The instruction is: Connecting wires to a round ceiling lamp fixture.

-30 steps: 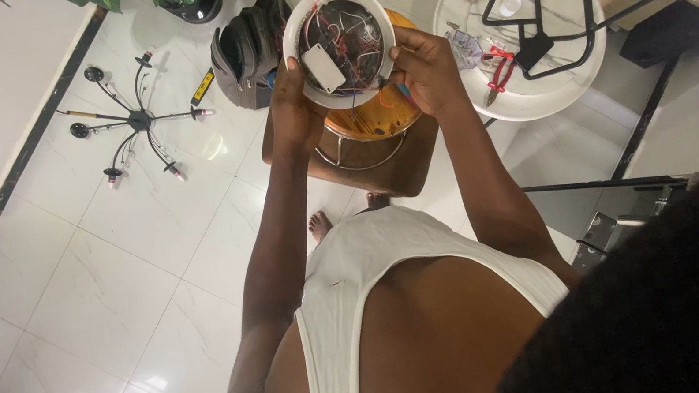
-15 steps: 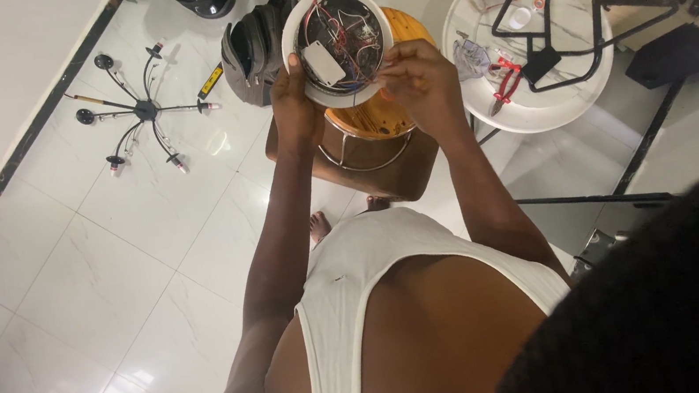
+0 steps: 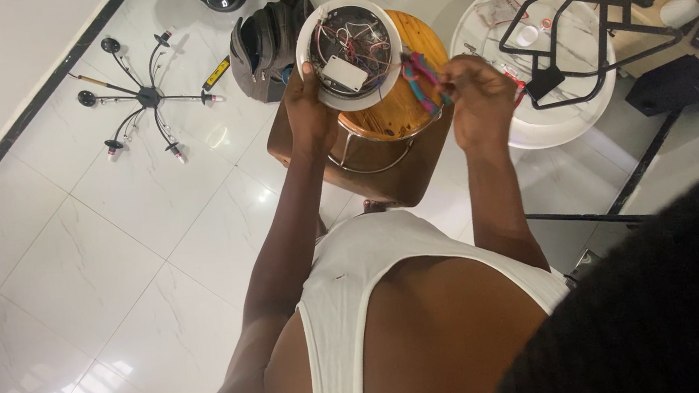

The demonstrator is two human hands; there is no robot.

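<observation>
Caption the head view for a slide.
Left hand steadies a wired white lamp base on a wooden stool; right hand grips pliers.

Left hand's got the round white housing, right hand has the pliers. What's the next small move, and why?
Probably bring the pliers in the right hand over to the wires inside the round white housing. The left hand grips the housing's rim above the wooden stool, open side up, and the pliers sit just outside its right edge.

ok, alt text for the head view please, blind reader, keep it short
Seen from above, a person's left hand holds a round white light-fixture base full of wires over a round wooden stool, while the right hand grips pliers with red and blue handles. A black multi-arm chandelier frame lies on the white tiled floor.
</observation>
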